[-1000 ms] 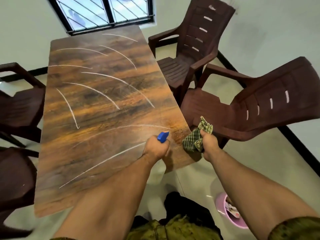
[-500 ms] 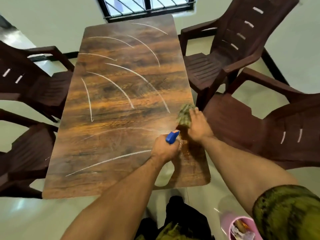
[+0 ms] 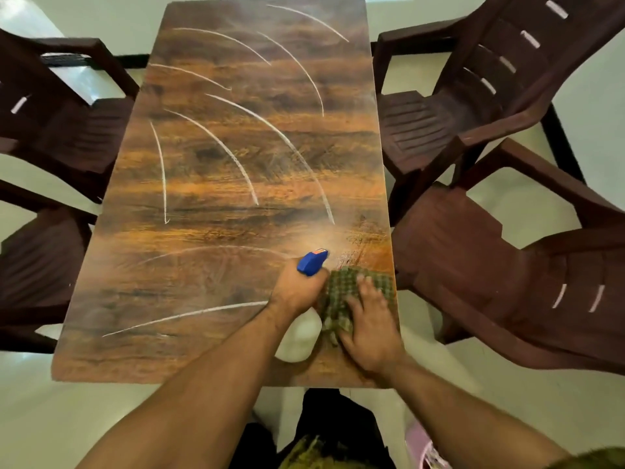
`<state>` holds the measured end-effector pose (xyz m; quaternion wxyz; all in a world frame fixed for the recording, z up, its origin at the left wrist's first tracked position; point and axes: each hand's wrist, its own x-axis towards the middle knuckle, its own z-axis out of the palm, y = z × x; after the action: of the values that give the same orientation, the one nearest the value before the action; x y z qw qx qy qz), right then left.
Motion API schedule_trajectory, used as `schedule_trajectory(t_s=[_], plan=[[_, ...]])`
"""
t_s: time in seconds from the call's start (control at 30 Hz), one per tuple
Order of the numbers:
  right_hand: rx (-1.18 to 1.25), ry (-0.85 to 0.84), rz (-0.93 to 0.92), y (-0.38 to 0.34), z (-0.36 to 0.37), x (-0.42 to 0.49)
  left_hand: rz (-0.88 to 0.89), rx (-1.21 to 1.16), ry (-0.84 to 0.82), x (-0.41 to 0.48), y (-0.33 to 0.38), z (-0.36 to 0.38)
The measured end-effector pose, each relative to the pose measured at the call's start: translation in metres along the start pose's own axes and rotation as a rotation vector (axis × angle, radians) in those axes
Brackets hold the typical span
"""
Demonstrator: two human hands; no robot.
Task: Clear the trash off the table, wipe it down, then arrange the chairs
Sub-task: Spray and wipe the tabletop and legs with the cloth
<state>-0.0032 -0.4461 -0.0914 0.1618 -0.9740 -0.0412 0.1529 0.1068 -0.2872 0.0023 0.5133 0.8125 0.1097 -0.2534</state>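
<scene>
A long wood-grain table (image 3: 236, 198) with white curved streaks runs away from me. My left hand (image 3: 297, 292) grips a white spray bottle (image 3: 299, 336) with a blue nozzle (image 3: 313, 262), pointed at the table's near right part, where a faint mist hangs. Beside it, my right hand (image 3: 368, 330) lies flat with spread fingers on a green checked cloth (image 3: 355, 289), pressing it onto the tabletop near the right edge. Dark brown plastic chairs stand around the table: two on the right (image 3: 507, 272) (image 3: 473, 96) and two on the left (image 3: 61, 130) (image 3: 33, 265).
A pink bin (image 3: 422, 448) sits on the pale floor at my lower right. The chairs on the right stand angled and close to the table edge. A black skirting line runs along the white walls.
The view has closed in over the table. My right hand with the cloth slid back toward me along the right edge and now lies flat. The spray bottle stays aimed at that corner.
</scene>
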Motion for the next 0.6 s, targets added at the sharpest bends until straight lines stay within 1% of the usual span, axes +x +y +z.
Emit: schedule_trajectory(t_s=[0.07,0.13,0.23,0.27,0.3,0.4,0.43,0.47,0.5,0.53,0.57,0.6], plan=[[-0.016,0.043,0.113,0.011,-0.026,0.056,0.01,0.016,-0.002,0.004,0.0,-0.002],[-0.023,0.047,0.216,0.02,-0.048,0.107,0.026,0.04,-0.015,0.008,-0.001,-0.005],[-0.012,0.051,0.378,0.019,-0.06,0.147,0.008,0.051,-0.028,0.011,-0.003,-0.012],[-0.007,0.045,0.392,0.012,-0.057,0.149,0.001,0.039,-0.024,0.011,-0.003,-0.013],[-0.009,0.023,0.347,0.001,-0.051,0.143,0.003,0.027,-0.013,0.01,-0.004,-0.014],[-0.119,-0.086,-0.045,-0.016,-0.028,0.084,0.034,0.023,0.011,0.005,-0.003,-0.013],[-0.146,-0.105,-0.105,-0.01,-0.023,0.063,0.046,0.038,0.002,0.001,-0.001,-0.013],[-0.132,-0.092,-0.08,-0.002,-0.018,0.046,0.054,0.053,-0.017,-0.002,-0.002,-0.013],[-0.099,-0.041,0.026,0.005,-0.014,0.033,0.057,0.062,-0.035,-0.004,-0.005,-0.013],[-0.073,0.023,0.189,0.007,-0.01,0.019,0.055,0.075,-0.054,-0.009,-0.006,-0.014],[-0.045,0.08,0.341,0.002,-0.003,0.01,0.061,0.084,-0.061,-0.012,-0.008,-0.015],[-0.011,0.117,0.448,-0.013,0.006,-0.001,0.065,0.096,-0.072,-0.017,-0.01,-0.016]])
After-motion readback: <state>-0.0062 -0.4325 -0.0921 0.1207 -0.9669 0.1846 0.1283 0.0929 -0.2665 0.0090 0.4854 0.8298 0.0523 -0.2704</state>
